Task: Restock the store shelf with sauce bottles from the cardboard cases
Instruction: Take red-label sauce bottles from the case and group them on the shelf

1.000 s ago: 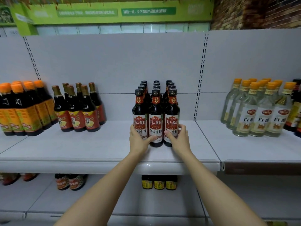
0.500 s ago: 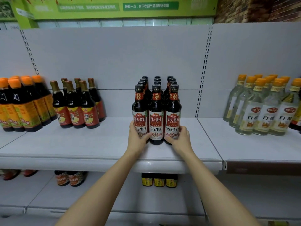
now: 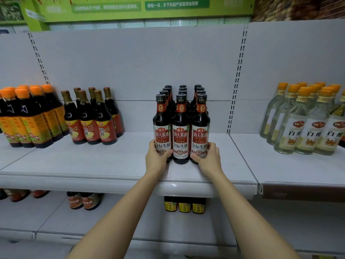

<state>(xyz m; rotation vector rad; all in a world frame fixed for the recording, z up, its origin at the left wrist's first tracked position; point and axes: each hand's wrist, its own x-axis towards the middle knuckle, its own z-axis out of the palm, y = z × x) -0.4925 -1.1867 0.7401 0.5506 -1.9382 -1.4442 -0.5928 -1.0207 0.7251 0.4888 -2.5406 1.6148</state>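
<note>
A block of several dark soy sauce bottles with red-and-white labels stands in three rows on the grey shelf [image 3: 115, 165]. In the front row are the left bottle [image 3: 162, 128], the middle bottle [image 3: 180, 135] and the right bottle [image 3: 200, 131]. My left hand [image 3: 155, 158] grips the base of the left front bottle, thumb across its label. My right hand [image 3: 207, 158] grips the base of the right front bottle. All bottles stand upright on the shelf. No cardboard case is in view.
To the left stand brown-capped red-label bottles [image 3: 91, 124] and orange-capped dark bottles [image 3: 28, 120]. Clear vinegar bottles [image 3: 306, 122] stand on the right shelf section. A lower shelf holds yellow-label bottles [image 3: 184, 204] and others [image 3: 84, 201]. Bare shelf lies between the groups.
Both hands stay on the outer front bottles, having closed in around their bases. The view has shifted slightly; the bottles look unmoved on the shelf.
</note>
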